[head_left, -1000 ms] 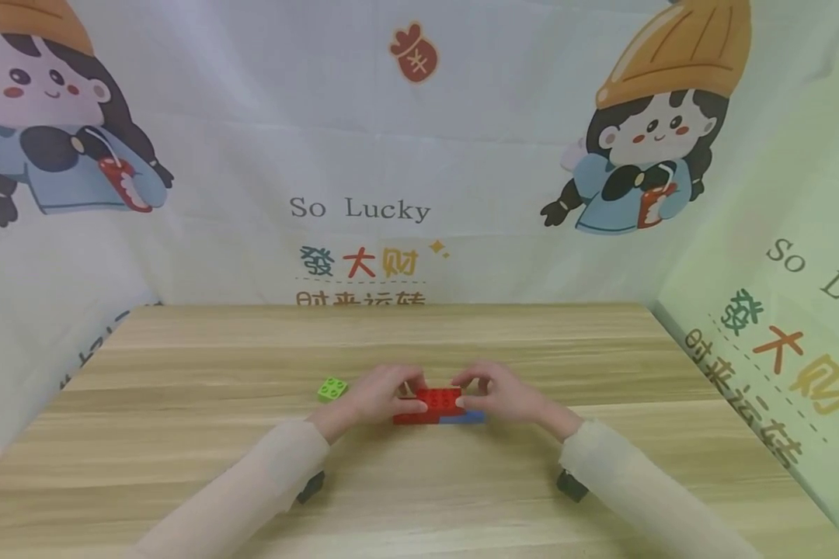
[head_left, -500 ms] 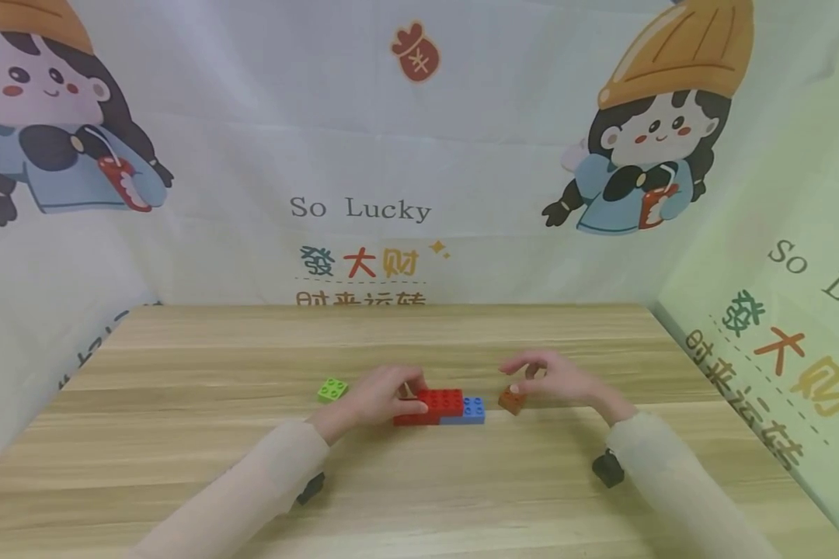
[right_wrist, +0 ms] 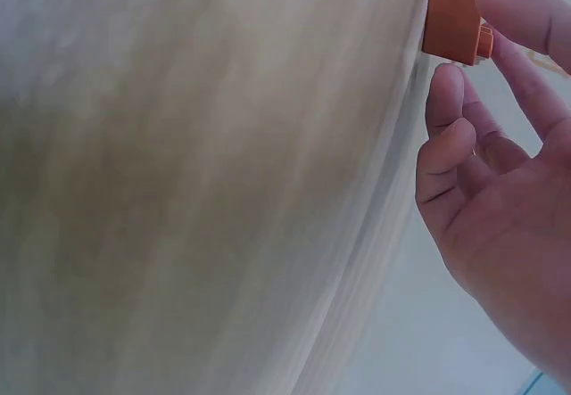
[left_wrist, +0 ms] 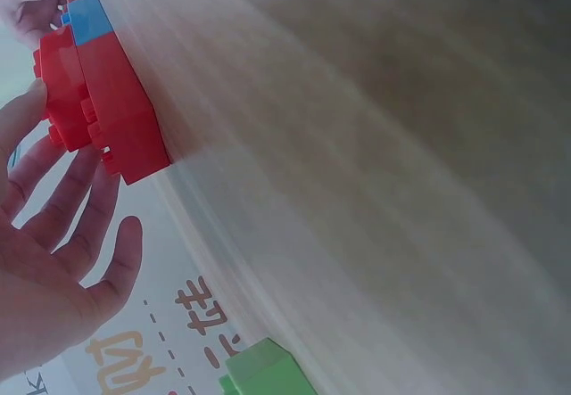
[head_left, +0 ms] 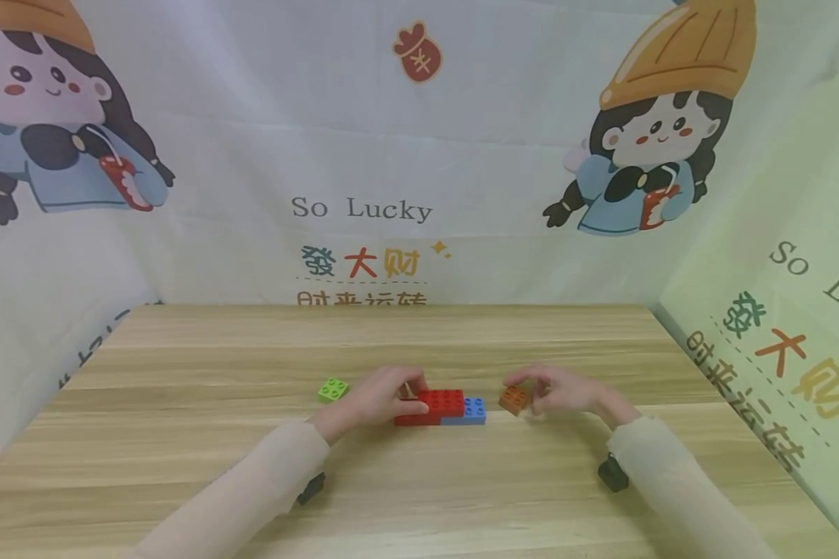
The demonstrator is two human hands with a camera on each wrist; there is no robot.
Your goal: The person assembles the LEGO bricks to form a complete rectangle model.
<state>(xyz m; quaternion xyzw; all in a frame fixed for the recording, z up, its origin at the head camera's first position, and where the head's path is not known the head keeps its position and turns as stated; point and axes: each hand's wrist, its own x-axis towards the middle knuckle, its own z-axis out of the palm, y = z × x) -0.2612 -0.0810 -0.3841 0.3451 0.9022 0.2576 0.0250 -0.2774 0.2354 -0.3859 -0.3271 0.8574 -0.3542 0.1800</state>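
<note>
My left hand (head_left: pixel 384 392) holds the upper red brick (head_left: pixel 443 401) between thumb and fingers; its other fingers spread loosely in the left wrist view. That brick sits across a lower red brick (left_wrist: pixel 125 110) and a blue brick (head_left: pixel 475 410), whose right-hand studs show. To the right, my right hand (head_left: pixel 559 390) has its thumb and index finger at a small orange-brown brick (head_left: pixel 513 399) lying on the table. In the right wrist view the thumb touches this orange brick (right_wrist: pixel 453 19) while the index finger passes behind it; the remaining fingers curl below.
A lime green brick (head_left: pixel 333 390) lies behind the left wrist, also seen as a green block (left_wrist: pixel 270 370) low in the left wrist view. The wooden table (head_left: pixel 419 489) meets a printed cloth (head_left: pixel 363 140) at its back and sides.
My right hand has left the red bricks, moved right to the orange brick and closed its thumb and index finger around it. My left hand stays on the red brick.
</note>
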